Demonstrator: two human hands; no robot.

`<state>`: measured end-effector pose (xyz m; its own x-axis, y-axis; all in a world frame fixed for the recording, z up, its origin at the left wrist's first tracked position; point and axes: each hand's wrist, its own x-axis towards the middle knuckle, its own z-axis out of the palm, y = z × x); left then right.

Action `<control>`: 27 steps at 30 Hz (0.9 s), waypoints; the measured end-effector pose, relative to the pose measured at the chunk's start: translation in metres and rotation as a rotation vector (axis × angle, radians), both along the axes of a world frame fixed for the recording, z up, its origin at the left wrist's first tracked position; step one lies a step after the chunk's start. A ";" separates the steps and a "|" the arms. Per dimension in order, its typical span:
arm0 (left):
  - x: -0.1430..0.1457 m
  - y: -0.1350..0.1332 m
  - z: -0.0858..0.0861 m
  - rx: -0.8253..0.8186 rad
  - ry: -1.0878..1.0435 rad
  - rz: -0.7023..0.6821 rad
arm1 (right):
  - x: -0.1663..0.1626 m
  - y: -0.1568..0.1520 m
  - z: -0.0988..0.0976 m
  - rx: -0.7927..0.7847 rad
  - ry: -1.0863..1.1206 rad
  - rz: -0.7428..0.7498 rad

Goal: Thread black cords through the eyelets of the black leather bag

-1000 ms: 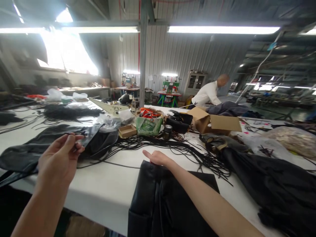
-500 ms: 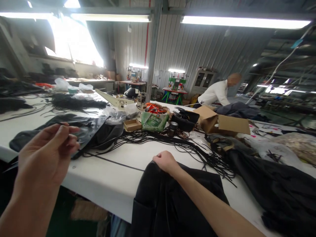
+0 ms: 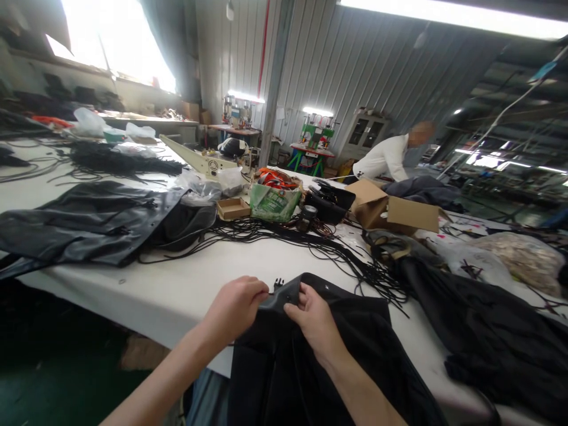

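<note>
A black bag-like piece (image 3: pixel 275 378) of smooth material hangs over the table's front edge, its top rim folded up toward me. My right hand (image 3: pixel 313 316) pinches this rim between thumb and fingers, close to a small hole. Just left of it, my left hand (image 3: pixel 237 302) is closed in a pinch at the rim. A thin dark bit shows at its fingertips, too small to name. Between the two hands, a small black pronged plastic buckle (image 3: pixel 278 284) sticks up behind the rim.
Black cords (image 3: pixel 328 251) lie across the white table (image 3: pixel 177 290). Another dark piece (image 3: pixel 97 225) rests at left, more dark material (image 3: pixel 497 319) at right. Behind are a green bag (image 3: pixel 275 204), a small tray (image 3: pixel 233 208) and an open carton (image 3: pixel 412 213). A person (image 3: pixel 381 157) bends over farther back.
My left hand has come from the far left to the black piece's rim, beside my right hand. The rim is now turned up, and the pronged buckle shows. The view has tilted down slightly.
</note>
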<state>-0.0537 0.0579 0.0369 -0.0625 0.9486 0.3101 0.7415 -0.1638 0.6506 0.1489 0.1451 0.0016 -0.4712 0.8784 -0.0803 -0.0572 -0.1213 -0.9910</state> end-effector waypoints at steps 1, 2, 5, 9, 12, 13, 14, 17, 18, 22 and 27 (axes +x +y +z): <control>0.003 0.005 0.001 -0.006 0.087 -0.020 | 0.000 0.001 0.000 0.001 0.014 0.023; 0.007 0.009 0.004 -0.012 0.158 -0.034 | 0.001 0.001 0.001 0.010 0.025 0.044; 0.019 0.018 0.011 -0.024 0.296 -0.066 | 0.004 0.000 0.002 0.036 0.072 0.079; 0.032 0.024 0.012 -0.034 0.353 -0.103 | 0.008 -0.003 -0.002 0.042 0.127 0.099; 0.036 0.025 0.009 -0.043 0.373 -0.125 | 0.009 -0.004 -0.005 0.047 0.140 0.089; 0.036 0.025 0.008 -0.045 0.382 -0.127 | 0.009 -0.005 -0.006 0.049 0.141 0.088; 0.036 0.025 0.008 -0.047 0.391 -0.127 | 0.009 -0.005 -0.007 0.052 0.141 0.087; 0.036 0.025 0.010 -0.059 0.421 -0.133 | 0.010 -0.006 -0.008 0.070 0.140 0.077; 0.036 0.025 0.012 -0.064 0.433 -0.140 | 0.010 -0.006 -0.008 0.076 0.138 0.071; 0.038 0.026 0.019 -0.090 0.481 -0.175 | 0.009 -0.006 -0.009 0.089 0.131 0.063; 0.042 0.031 0.027 -0.109 0.522 -0.181 | 0.009 -0.007 -0.010 0.109 0.124 0.054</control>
<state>-0.0113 0.0886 0.0639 0.2400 0.9581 0.1562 0.9359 -0.2711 0.2250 0.1579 0.1377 -0.0082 -0.5186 0.8517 0.0756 -0.1766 -0.0202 -0.9841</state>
